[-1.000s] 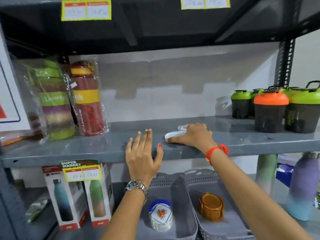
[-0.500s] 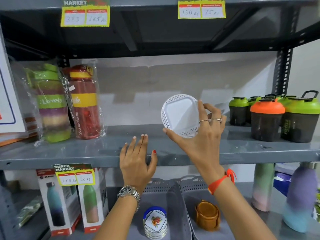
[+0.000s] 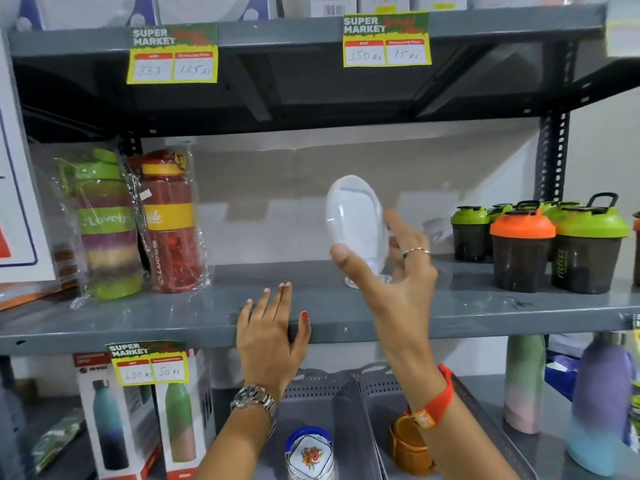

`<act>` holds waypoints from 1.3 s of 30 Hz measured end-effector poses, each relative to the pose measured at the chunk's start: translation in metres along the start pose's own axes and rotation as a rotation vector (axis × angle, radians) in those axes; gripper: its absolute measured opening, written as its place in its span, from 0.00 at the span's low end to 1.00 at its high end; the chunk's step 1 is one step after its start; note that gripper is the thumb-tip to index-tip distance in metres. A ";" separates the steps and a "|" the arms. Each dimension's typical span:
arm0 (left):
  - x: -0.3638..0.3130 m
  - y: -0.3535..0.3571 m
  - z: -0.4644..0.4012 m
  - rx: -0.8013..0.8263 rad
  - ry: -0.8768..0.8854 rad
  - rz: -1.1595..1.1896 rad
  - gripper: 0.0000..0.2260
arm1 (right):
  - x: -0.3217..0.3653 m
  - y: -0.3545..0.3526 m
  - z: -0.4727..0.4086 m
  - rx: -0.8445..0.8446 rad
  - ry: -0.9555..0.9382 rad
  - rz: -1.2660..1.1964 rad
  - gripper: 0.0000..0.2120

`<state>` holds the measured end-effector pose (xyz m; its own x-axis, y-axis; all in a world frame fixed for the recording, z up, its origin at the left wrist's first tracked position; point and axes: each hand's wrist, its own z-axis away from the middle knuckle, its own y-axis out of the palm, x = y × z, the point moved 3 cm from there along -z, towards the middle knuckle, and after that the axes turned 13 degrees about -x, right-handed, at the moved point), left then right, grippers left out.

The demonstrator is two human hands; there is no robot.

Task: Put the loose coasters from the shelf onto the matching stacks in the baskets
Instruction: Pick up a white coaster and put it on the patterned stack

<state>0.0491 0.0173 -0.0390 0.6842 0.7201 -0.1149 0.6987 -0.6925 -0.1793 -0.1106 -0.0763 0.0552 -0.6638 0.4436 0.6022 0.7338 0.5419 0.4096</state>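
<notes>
above the grey middle shelf, seen from the head camera, the right hand holds a white coaster up on edge, thumb on its near face and fingers spread behind it. the coaster is blurred and turned so it looks like a narrow oval. just under it another small white piece lies on the shelf, too blurred to tell what it is. the left hand rests flat and unclenched on the shelf's front lip, grasping nothing, with a metal watch on its wrist; the right wrist carries an orange band.

below, on the lower shelf, two grey perforated baskets sit side by side. the left one holds a stack of white coasters with a blue rim and flower print; the right one holds an amber stack, partly hidden by the right forearm.

on the middle shelf, wrapped bottles stand to the left and green and orange lidded shakers to the right. yellow price tags hang on the shelf edges.
</notes>
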 end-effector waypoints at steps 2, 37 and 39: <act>0.000 -0.001 0.000 -0.007 -0.009 0.005 0.31 | -0.004 0.003 0.003 0.146 0.338 -0.334 0.39; 0.006 0.013 0.007 -0.279 0.081 -0.005 0.20 | -0.251 -0.065 0.181 -0.041 1.821 -0.191 0.28; 0.005 0.014 0.007 -0.291 0.080 -0.007 0.20 | -0.263 -0.056 0.188 -0.049 1.877 -0.158 0.26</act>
<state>0.0614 0.0114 -0.0493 0.6854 0.7274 -0.0352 0.7261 -0.6789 0.1090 -0.0046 -0.0894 -0.2550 0.2575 -0.8724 0.4155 0.7153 0.4611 0.5250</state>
